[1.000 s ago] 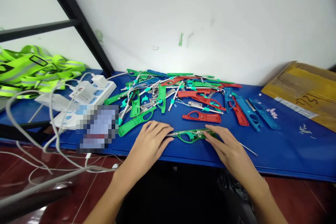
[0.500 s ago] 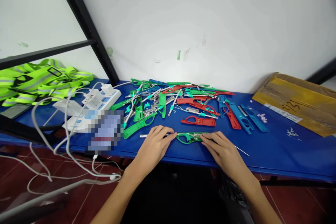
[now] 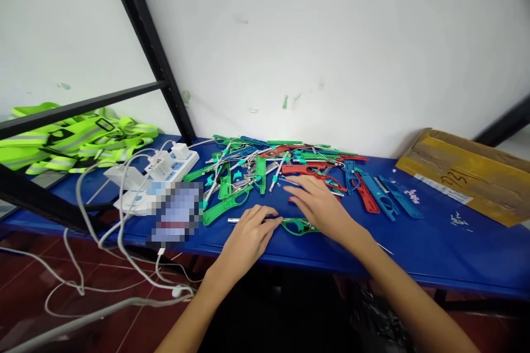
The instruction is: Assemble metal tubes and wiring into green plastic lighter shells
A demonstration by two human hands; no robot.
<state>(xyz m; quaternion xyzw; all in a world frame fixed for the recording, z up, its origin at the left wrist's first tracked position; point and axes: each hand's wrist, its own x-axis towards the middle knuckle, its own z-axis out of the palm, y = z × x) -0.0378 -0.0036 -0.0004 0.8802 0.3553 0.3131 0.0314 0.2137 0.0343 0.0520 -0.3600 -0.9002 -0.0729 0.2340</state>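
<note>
In the head view, the left hand, just below the middle of the frame, closes its grip on a metal lighter tube where it meets the nose of a green lighter shell half, presumably to keep the two in line. That shell half lies lower centre on the blue tabletop, hollow side up, probably so that the trigger and small fittings in it stay seated; its right end is hidden behind the right wrist. The right hand reaches over the middle with its grip open, fingers spread above a red lighter shell half; whether they touch it cannot be told. Loose shells and tubes heap up behind, seemingly within easy reach. At the right edge, a taped cardboard box hides whatever it may contain. At left, a white power strip holds plugged-in chargers, with a pixelated phone beside it, likely parked there for its cable.
</note>
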